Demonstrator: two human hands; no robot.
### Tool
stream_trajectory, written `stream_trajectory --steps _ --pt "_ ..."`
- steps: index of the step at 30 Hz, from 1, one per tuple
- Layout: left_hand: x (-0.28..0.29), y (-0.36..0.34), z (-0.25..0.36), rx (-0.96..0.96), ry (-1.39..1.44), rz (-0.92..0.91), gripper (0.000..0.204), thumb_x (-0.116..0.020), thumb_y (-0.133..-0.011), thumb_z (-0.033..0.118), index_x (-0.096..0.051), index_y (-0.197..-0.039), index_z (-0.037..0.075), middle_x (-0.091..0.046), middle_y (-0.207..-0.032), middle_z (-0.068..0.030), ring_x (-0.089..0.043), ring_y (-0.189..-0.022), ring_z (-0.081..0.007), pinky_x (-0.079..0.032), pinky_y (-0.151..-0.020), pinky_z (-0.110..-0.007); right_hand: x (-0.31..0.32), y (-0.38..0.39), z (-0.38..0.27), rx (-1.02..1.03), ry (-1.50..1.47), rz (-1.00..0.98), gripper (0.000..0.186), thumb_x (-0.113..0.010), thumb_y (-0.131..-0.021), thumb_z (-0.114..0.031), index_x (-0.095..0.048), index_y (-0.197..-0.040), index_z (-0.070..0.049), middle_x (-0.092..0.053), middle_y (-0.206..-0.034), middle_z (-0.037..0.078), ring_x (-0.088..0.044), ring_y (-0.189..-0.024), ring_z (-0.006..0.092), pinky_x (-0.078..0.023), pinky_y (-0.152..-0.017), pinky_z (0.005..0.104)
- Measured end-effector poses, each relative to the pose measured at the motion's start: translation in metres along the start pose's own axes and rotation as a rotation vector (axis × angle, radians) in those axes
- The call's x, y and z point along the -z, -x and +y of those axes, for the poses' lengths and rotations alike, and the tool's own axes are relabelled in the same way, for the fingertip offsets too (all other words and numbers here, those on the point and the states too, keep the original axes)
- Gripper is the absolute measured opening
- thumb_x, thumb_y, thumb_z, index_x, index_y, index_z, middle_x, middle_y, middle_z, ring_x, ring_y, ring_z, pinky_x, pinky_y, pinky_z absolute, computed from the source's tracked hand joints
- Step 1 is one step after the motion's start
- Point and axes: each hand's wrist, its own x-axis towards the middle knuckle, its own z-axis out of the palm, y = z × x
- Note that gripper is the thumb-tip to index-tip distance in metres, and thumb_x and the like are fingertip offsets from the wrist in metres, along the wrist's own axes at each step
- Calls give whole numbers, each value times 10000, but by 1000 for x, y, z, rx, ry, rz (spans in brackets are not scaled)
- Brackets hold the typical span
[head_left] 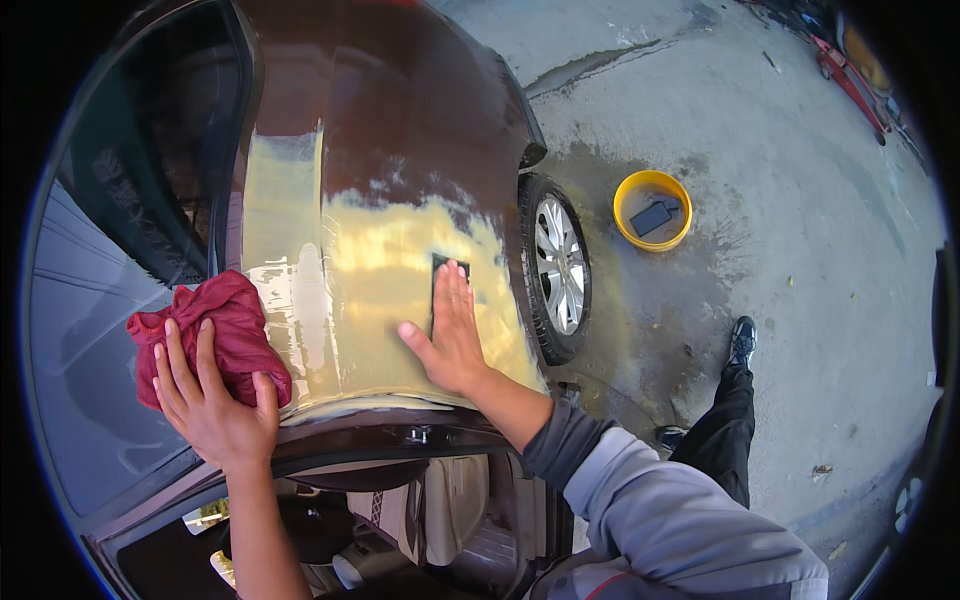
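Note:
My left hand (217, 415) is spread over a bunched dark red cloth (232, 315), holding it against the car by the rear window. Under the straight fingers of my right hand (450, 335) sits a dark sanding pad (438, 262), mostly hidden, pressed onto the body panel. Yellowish filler (375, 260) covers that part of the brown car panel (370, 110), from the pillar strip to the wheel arch. Whitish wet streaks mark the filler between my two hands.
A yellow bucket (623, 225) holding water and a dark block stands on the wet concrete floor (800, 200). Beside the panel is the car's wheel (558, 265). Nearest me, an open doorway shows a beige seat (455, 505). A red floor jack (850, 85) lies at the far right.

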Motion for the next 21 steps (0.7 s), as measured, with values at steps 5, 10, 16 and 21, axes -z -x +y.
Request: stream_trajectory --steps 5,10,16,21 --pt "1 0 -1 8 -2 -23 752 -701 -790 304 -616 -1528 181 -448 -1713 -126 -392 -1570 -413 -274 -1298 -562 3 68 19 -274 -1 37 1128 -525 -1045 -649 -37 -1692 136 -36 -1774 380 -6 -1676 490 -3 -1352 543" --pt "1 0 -2 -4 -22 -38 754 -697 -797 315 -615 -1531 163 -450 -1711 -137 -394 -1569 -414 -279 -1293 -564 0 125 41 -504 -29 25 1157 -572 -1027 -630 -14 -1693 134 -18 -1772 387 18 -1674 498 6 -1348 546" --pt "-1 1 -2 -31 -32 -12 747 -694 -806 323 -617 -1530 153 -454 -1711 -135 -393 -1574 -410 -292 -1286 -555 3 -38 55 -307 39 68 1115 -524 -1049 -669 -105 -1684 147 -84 -1781 355 -29 -1682 461 -22 -1364 524" --pt "-1 0 -3 -50 -28 -14 768 -693 -803 322 -600 -1544 140 -450 -1712 -148 -394 -1573 -414 -289 -1287 -557 10 79 67 -435 56 82 1124 -531 -1050 -663 -69 -1691 136 -60 -1790 342 -12 -1685 456 -23 -1363 510"
